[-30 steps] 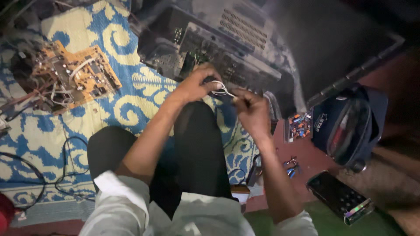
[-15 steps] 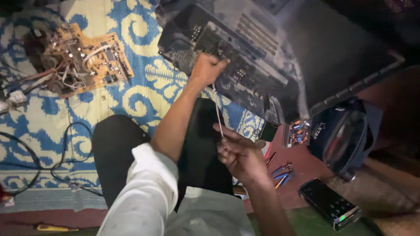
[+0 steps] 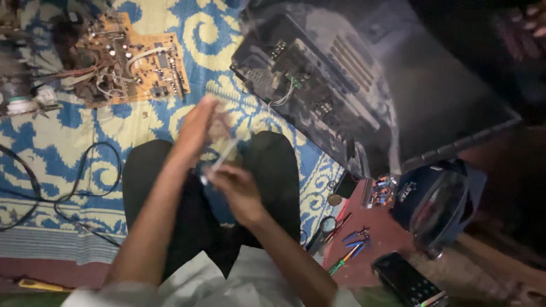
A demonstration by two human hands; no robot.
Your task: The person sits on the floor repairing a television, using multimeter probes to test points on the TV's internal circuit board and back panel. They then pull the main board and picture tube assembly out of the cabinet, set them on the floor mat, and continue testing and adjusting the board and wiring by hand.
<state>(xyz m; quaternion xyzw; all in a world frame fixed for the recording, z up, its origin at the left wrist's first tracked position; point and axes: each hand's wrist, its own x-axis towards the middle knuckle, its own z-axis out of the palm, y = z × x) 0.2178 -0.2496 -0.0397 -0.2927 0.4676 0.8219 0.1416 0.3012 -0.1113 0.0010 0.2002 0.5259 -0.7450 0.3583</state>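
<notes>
1. Nearest, a pale shirt and dark trousers (image 3: 170, 210) fill the bottom of the view; the person sits on the floor.
2. Above the lap, the right hand (image 3: 236, 190) pinches the near end of a thin pale strip (image 3: 223, 158), perhaps a flat cable; it is blurred.
3. The left hand (image 3: 199, 128) meets the far end of the strip with fingers held long and close together; whether they grip it I cannot tell through the blur.
4. Near right, on a reddish floor, lie a dark flat handset (image 3: 406, 281), a green-handled screwdriver (image 3: 343, 260) and blue-handled pliers (image 3: 355, 236).
5. Just beyond them sits a small clear box (image 3: 382, 190) packed with tiny coloured parts, and beside it a dark blue pouch (image 3: 438, 199), unzipped, its contents too dim to make out.
6. To the left, a black cord (image 3: 85, 182) loops over a woven mat (image 3: 51, 142) of blue and cream swirls.
7. Far left, an orange-brown circuit board (image 3: 136, 62) lies flat on the mat, studded with parts and white wires.
8. Far right, a large dark appliance casing (image 3: 364, 79) lies open, showing a board with a small green piece and white wires inside.
</notes>
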